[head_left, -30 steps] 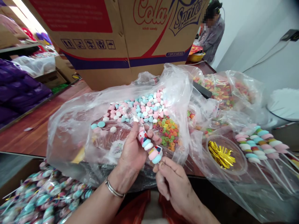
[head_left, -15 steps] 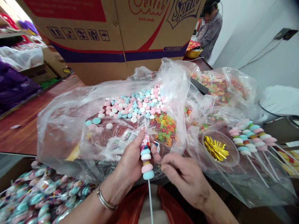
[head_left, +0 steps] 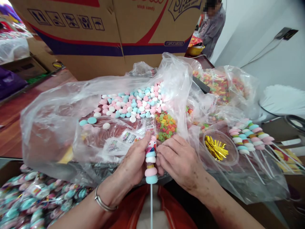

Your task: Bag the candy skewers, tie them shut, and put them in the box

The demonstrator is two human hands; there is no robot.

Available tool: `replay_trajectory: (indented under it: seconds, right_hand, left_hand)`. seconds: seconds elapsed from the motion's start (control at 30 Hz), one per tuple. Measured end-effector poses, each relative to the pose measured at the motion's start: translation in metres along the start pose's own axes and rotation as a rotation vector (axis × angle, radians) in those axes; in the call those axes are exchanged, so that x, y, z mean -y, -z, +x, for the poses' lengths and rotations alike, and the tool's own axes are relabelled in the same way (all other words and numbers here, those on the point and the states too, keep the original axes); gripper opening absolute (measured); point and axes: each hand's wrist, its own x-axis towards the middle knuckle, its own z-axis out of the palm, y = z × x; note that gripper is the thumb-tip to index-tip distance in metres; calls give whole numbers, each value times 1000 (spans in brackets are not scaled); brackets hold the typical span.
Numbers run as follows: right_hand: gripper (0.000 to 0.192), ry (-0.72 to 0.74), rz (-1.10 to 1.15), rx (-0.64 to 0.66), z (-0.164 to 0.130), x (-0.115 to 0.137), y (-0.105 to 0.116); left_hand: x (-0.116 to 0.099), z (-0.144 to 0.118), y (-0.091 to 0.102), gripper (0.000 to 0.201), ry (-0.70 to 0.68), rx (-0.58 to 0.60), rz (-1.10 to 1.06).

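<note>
Holding the candy skewer (head_left: 151, 160) upright between both hands, I have my left hand (head_left: 133, 165) pinching its upper candies, right hand (head_left: 178, 162) fingers pressed against the top; its stick runs straight down toward me, in front of the plastic bag (head_left: 59, 127)

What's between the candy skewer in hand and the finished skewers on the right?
Head view: the right hand, then a clear cup of gold twist ties, lie between the held skewer and the finished skewers.
</note>
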Motion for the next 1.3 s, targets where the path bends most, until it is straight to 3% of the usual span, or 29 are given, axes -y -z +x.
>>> replay_trajectory:
  seconds: [0.27,0.43,0.63,0.83,0.93,1.1,1.2,1.3]
  right_hand:
    - [26,166,-90,-19,1,-2,-3]
    - [31,208,-96,25,5,-2,-1]
    - [29,46,15,43,7,-5,-8]
    - [17,-198,549,63,-1,-3,-14]
    - [15,-285,689,83,-4,-3,-15]
    - [15,-241,634,40,-3,-4,-21]
    - [16,-194,553,-13,-3,-4,-25]
    - [15,-246,600,-20,-4,-4,-27]
  left_hand:
    - [8,3,7,41,-152,-99,86]
    - [8,0,7,42,-139,-49,98]
    - [6,-5,5,58,-61,45,133]
    - [6,-5,5,51,-30,16,75]
    - [5,-4,6,39,-69,-39,-15]
    - [4,-3,8,31,-157,-85,-75]
    - [5,-5,8,29,-110,-76,-36]
    - [6,-7,8,30,-60,-54,-39]
